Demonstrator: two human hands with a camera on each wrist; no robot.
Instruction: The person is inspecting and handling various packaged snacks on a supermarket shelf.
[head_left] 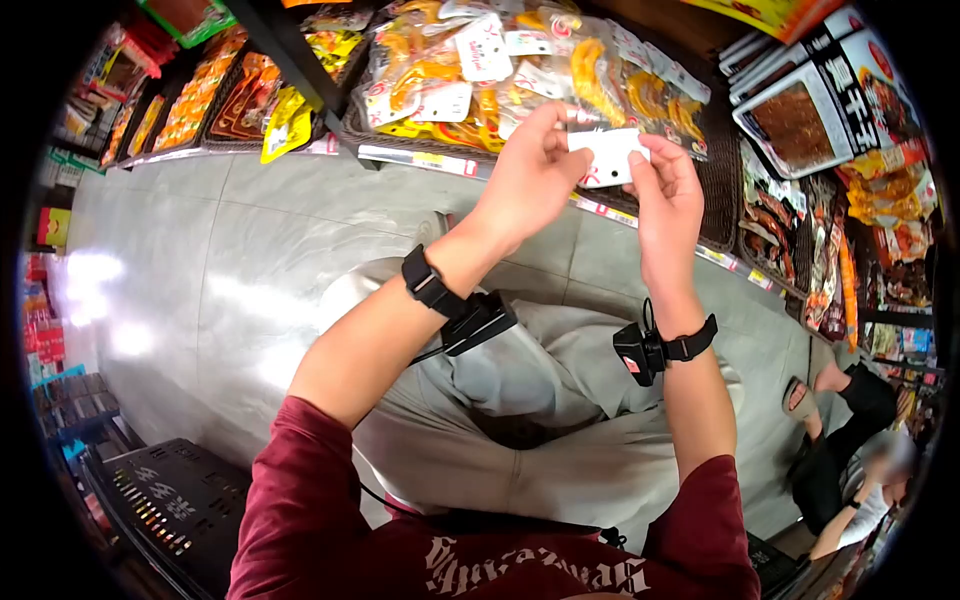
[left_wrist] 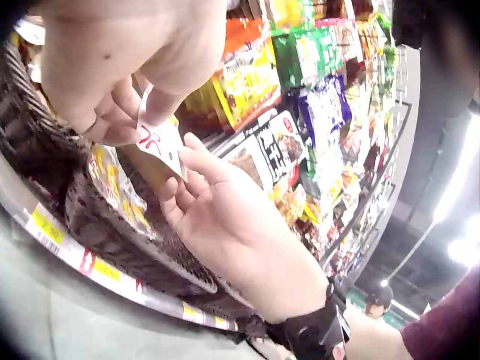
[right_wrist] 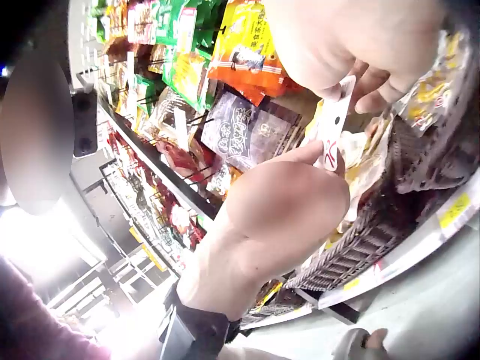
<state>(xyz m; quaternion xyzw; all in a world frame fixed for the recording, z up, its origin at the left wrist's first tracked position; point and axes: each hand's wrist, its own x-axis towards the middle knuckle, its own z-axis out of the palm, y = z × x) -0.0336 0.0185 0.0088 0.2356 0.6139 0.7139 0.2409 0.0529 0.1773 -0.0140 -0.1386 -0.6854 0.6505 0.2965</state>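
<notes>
White card, head view: the white card lies upper centre, in front of the woven basket; whether the clear pack directly above it is attached cannot be told.
Left hand, head view: the left hand grasps the card's left edge between thumb and fingers.
Right hand, head view: the right hand pinches the right edge, thumb on the printed face.
Price strip, head view: the price strip crosses below the heaped packs; a slip of both pinches could let the card fall past it to the grey floor.
Yellow packet, head view: the yellow packet, upper left, overhangs the shelf edge; a wide leftward sweep might knock it down.
Card between hands, left wrist view: left of centre, tilted, gripped from both sides; opposed pulling could crease or tear it.
Card edge, right wrist view: right of centre, seen narrowly, left thumb near its lower end, right fingers near its upper; so small a hold could let it twist free.
Purple pack, right wrist view: the purple pack, upper centre, appears unlikely to interfere.
</notes>
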